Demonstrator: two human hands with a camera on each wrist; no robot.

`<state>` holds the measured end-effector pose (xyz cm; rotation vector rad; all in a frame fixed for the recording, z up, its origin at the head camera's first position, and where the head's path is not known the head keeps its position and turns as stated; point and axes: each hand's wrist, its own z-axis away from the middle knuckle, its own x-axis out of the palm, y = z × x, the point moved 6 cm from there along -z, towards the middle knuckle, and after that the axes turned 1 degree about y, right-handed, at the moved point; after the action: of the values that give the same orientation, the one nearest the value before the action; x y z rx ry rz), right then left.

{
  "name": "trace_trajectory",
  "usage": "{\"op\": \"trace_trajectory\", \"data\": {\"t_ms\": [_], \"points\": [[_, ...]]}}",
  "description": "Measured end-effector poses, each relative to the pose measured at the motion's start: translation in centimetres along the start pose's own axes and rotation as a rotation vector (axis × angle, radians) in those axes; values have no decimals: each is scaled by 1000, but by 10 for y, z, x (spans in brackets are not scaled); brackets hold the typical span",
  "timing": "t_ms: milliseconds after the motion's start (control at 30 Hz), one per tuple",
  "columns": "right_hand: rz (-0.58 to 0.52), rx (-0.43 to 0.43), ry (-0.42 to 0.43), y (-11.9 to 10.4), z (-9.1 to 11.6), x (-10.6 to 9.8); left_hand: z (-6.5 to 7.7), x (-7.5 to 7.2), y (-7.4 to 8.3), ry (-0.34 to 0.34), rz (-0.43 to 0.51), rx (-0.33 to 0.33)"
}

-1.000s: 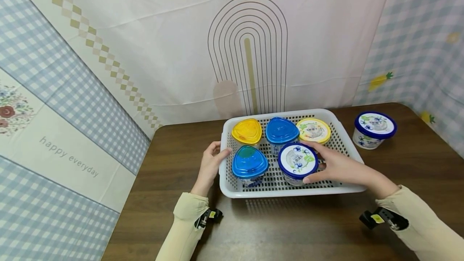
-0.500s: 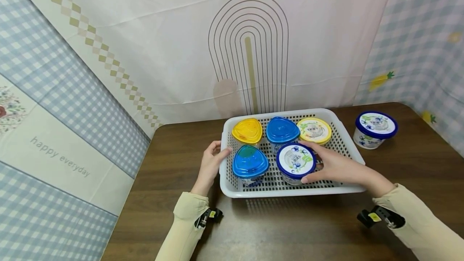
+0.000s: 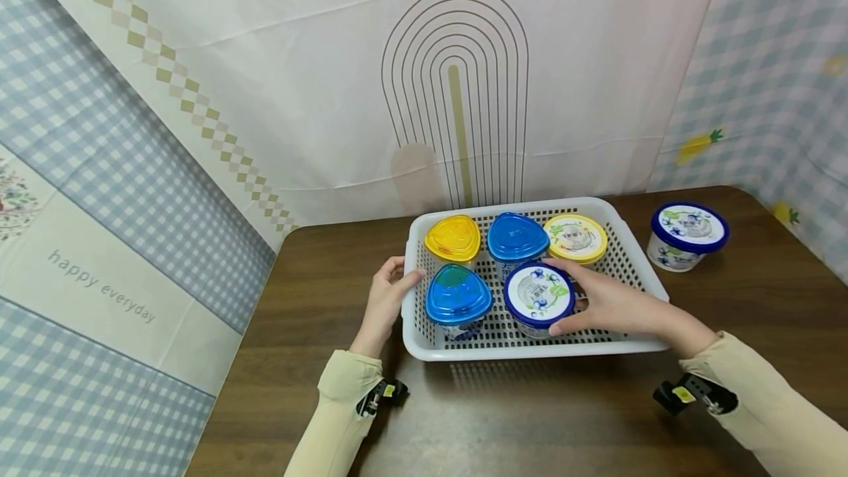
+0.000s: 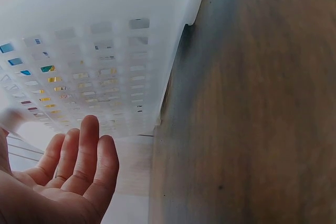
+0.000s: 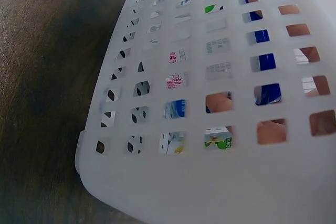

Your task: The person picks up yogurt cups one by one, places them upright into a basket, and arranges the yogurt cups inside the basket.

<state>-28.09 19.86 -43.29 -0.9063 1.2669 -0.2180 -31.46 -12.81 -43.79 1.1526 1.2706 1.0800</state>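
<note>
My right hand (image 3: 612, 305) grips a round tub with a dark blue rim and a white printed lid (image 3: 538, 293), thumb at the near side and fingers behind. That tub stands upright inside the white perforated plastic basket (image 3: 530, 352), at the front middle. At the basket's left end, my left hand (image 3: 384, 304) holds the rim, thumb over the top. In the left wrist view the fingers (image 4: 89, 153) lie along the outer wall. Beside the gripped tub is a tub with a blue rounded-triangle lid (image 3: 458, 293). The right wrist view shows fingers through the basket holes.
Along the basket's back row stand a yellow-lidded tub (image 3: 453, 236), another blue-lidded tub (image 3: 517, 235) and a round yellow-rimmed tub (image 3: 576, 236). A second dark-blue-rimmed tub (image 3: 689, 230) stands on the wooden table (image 3: 318, 263) to the right. A fabric curtain (image 3: 318, 94) hangs behind.
My right hand has shifted slightly left, bringing the dark-blue-rimmed tub a little closer to the front blue-lidded tub. The left hand stays at the basket rim.
</note>
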Motion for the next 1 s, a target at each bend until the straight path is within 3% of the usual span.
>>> {"op": "trace_trajectory", "data": {"t_ms": [700, 1000], "points": [[-11, -25, 0, 0, -7, 1, -1, 0, 2, 15, 1, 14], [-17, -25, -16, -3, -11, 5, -20, -4, -31, 32, -1, -4]]}}
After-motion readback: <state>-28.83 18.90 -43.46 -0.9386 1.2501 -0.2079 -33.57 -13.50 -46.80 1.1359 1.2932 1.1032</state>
